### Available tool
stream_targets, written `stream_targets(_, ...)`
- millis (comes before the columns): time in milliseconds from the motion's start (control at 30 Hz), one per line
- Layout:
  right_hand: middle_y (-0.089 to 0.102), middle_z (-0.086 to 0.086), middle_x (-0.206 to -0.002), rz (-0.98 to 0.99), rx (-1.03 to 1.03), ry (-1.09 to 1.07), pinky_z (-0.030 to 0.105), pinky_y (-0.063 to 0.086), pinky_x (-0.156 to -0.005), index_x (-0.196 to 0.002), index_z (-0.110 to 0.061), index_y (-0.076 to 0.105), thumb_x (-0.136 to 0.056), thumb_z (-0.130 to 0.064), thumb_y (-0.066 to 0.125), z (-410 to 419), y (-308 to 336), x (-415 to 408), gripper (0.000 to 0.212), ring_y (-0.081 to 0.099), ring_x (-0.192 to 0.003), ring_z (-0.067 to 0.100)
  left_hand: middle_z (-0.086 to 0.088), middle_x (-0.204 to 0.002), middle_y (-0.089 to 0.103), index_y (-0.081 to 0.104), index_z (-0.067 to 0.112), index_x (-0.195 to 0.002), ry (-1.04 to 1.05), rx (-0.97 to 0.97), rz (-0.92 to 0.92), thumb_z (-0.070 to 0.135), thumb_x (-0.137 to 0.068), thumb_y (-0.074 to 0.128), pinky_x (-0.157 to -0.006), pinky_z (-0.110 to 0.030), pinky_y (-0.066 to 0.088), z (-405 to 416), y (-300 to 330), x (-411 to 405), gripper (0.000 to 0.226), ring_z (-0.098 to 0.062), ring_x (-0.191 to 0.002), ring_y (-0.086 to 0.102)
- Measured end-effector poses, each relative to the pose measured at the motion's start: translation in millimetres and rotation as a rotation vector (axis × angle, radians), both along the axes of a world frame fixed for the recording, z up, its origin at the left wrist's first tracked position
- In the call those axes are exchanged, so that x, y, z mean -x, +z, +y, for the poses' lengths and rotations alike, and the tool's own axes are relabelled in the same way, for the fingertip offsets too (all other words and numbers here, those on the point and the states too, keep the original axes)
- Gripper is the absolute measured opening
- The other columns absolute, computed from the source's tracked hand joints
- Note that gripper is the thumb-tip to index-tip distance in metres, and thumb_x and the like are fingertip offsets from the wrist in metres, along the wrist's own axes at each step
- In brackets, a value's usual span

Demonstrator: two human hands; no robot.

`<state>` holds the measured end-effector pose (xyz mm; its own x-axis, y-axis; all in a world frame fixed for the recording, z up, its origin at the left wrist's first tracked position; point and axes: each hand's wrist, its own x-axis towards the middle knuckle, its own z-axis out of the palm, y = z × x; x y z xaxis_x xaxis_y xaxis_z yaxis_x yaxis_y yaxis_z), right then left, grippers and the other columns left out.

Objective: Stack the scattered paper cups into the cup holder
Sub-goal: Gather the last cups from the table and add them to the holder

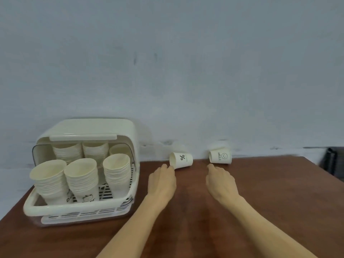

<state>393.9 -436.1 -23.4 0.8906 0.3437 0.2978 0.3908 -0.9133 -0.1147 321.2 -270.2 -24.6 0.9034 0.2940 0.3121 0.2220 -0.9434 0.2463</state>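
Note:
A cream cup holder (81, 209) with its lid raised stands at the left of the brown table, filled with several stacks of paper cups (82, 175). Two loose white cups lie on their sides by the wall: one marked "%" (181, 160) and one marked "HELLO" (220, 156). My left hand (162, 180) reaches forward, its fingertips at the rim of the "%" cup. My right hand (220, 181) stretches toward the "HELLO" cup, fingertips just short of it. Neither hand holds anything.
The brown table (270, 202) meets a pale wall (186, 71) at the back. A dark object (330, 161) sits past the table's right edge.

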Motion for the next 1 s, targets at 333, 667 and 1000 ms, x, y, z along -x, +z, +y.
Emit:
stream_targets(333, 0.063, 0.008, -0.101, 0.060, 0.033, -0.093, 0.033, 0.035, -0.064, -0.105, -0.011, 0.049, -0.093, -0.013, 0.039, -31.4, -21.2, -47.3, 0.016, 0.060, -0.094, 0.031, -0.007, -0.118, 0.061, 0.040, 0.012, -0.139, 0.168, 0.261, 0.019, 0.022, -0.094, 0.045, -0.079, -0.039, 0.047, -12.9, -29.0, -75.6, 0.047, -0.029, -0.104, 0.060)
stream_targets(667, 0.056, 0.018, -0.117, 0.216, -0.176, -0.297, 0.039, 0.042, -0.080, -0.112, -0.003, 0.047, -0.092, -0.013, 0.040, -47.6, -25.3, -115.1, 0.024, 0.055, -0.107, 0.040, -0.003, -0.102, 0.063, 0.059, 0.014, -0.113, 0.230, 0.309, -0.137, 0.021, -0.095, 0.047, -0.063, -0.034, 0.045, -25.3, -44.6, -99.5, 0.022, -0.027, -0.090, 0.063)
stream_targets(1000, 0.056, 0.022, -0.120, 0.418, -0.568, -0.401, 0.042, 0.051, -0.083, -0.116, 0.000, 0.047, -0.085, -0.005, 0.049, -26.7, -32.0, -167.0, 0.032, 0.058, -0.107, 0.041, -0.001, -0.097, 0.057, 0.062, 0.016, -0.098, 0.092, 0.135, -0.185, 0.027, -0.101, 0.037, -0.064, -0.033, 0.042, -25.3, -28.6, -90.3, 0.027, -0.025, -0.083, 0.059)
